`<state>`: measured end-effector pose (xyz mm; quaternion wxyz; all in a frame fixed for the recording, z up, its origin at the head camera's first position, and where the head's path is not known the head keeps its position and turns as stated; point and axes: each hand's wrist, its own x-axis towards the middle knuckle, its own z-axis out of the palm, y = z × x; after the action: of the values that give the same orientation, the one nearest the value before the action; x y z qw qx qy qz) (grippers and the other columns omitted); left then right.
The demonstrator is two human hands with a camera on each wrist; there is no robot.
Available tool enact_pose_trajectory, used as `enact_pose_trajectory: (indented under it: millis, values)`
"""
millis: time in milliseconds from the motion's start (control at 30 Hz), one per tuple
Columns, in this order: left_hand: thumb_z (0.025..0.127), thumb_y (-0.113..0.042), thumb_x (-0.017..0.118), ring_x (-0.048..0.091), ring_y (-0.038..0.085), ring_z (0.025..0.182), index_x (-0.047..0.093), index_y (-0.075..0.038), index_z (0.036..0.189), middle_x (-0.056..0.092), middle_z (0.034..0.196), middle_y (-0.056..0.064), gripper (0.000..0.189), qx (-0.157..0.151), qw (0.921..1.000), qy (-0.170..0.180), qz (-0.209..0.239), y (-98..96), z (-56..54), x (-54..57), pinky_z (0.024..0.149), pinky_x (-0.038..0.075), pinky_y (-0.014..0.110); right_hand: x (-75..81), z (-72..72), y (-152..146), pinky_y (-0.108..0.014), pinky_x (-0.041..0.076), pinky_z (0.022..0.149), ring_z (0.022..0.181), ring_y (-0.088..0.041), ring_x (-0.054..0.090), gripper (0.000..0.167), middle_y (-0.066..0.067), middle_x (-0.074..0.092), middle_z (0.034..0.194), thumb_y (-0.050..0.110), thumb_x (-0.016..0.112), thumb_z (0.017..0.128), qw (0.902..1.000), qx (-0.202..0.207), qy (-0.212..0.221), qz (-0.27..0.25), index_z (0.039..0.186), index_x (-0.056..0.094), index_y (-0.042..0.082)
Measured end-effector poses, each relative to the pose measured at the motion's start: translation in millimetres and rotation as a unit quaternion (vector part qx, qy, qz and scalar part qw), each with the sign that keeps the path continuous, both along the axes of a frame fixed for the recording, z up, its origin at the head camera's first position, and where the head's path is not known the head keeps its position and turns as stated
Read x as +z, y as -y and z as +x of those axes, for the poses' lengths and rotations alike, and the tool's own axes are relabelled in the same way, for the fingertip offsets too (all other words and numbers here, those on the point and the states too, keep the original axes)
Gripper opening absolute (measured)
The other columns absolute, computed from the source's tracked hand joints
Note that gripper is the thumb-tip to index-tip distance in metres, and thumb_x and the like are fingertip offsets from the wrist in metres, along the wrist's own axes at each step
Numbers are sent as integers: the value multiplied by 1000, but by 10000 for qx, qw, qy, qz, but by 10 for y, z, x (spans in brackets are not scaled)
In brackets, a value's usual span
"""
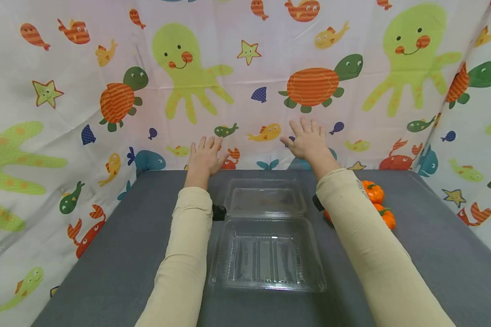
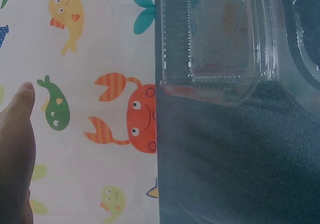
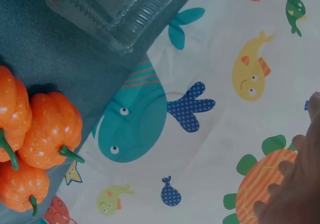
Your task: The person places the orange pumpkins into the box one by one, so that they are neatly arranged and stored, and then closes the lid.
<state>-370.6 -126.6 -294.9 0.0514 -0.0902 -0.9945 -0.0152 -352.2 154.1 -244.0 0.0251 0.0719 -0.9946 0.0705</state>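
Both hands are raised above the far part of the table, holding nothing. My left hand (image 1: 204, 156) has its fingers spread and straight; part of it shows at the left edge of the left wrist view. Higher and to the right, my right hand (image 1: 308, 143) is spread as well. Between the forearms lies a clear plastic clamshell box (image 1: 270, 254), unfolded, its lid (image 1: 266, 197) flat on the far side. Several small orange pumpkins (image 3: 50, 129) with green stems sit right of the box, partly hidden by my right sleeve in the head view.
A dark grey cloth covers the table (image 1: 147, 254). Behind it and along both sides hangs a white curtain (image 1: 237, 104) printed with sea animals. Dark wrist-camera pieces (image 1: 218, 212) show by the wrists.
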Motion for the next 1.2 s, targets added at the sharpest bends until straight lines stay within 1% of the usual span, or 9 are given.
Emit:
enact_pose_trajectory:
  millis: [233,400,567,700,800,867,933,1033,1200]
  values:
    - [101,-49,29,2,31,143,10,-19,155,12,158,10,65,15,10000,12,-10,63,31,17,110,1,56,4,-11,-5,-56,-4,110,140,-42,-6,68,-19,-3,157,47,27,102,9990,137,-84,-428,154,4,12]
    - [101,-50,28,4,33,143,7,-20,155,12,158,11,65,-42,9996,-9,295,124,40,56,109,2,59,22,-34,-71,-54,0,111,141,-41,-2,71,-20,1,157,47,28,101,9831,544,-433,-1695,154,1,9]
    - [101,-52,18,7,33,143,1,-22,155,13,157,12,64,-231,9881,28,1519,208,48,70,109,9,59,40,-26,-169,-48,0,112,143,-31,-3,73,-16,-5,157,47,27,101,9334,1083,-604,-3366,152,-9,10]
    - [100,-55,11,11,32,142,0,-18,155,14,157,13,67,-436,9619,107,2696,272,48,65,111,12,52,47,16,-216,-56,10,110,143,-27,-7,71,-3,-18,157,53,24,99,8604,1199,-49,-4954,151,-16,26]
    - [97,-60,8,17,32,141,1,-18,155,19,156,13,72,-487,9298,341,3632,296,48,59,112,13,49,45,64,-265,-61,20,105,143,-29,-4,68,1,-17,157,56,24,98,7889,1323,304,-5993,151,-13,36]
    - [96,-63,7,23,34,139,1,-20,155,23,155,13,73,-506,8990,589,4310,296,52,56,110,17,53,36,104,-330,-62,23,104,143,-30,-3,66,2,-14,158,57,25,97,7502,1422,432,-6443,150,-11,40]
    - [94,-65,7,28,35,137,2,-24,155,28,152,14,73,-531,8602,844,5000,293,61,46,107,23,56,25,148,-411,-64,22,103,143,-31,-2,65,1,-9,158,58,25,97,7154,1526,525,-6798,150,-8,42]
    - [95,-65,8,31,37,135,3,-28,155,31,151,16,70,-578,8007,1008,5877,314,84,28,102,28,60,-6,206,-534,-65,21,102,143,-31,1,64,1,-6,159,60,24,97,6746,1631,680,-7167,151,-5,43]
    - [94,-65,8,36,37,133,7,-30,154,34,149,16,69,-651,7188,1033,6844,429,120,-31,100,32,60,-69,273,-718,-61,21,104,143,-31,6,65,0,0,158,63,25,95,6069,1808,1101,-7661,151,-1,43]
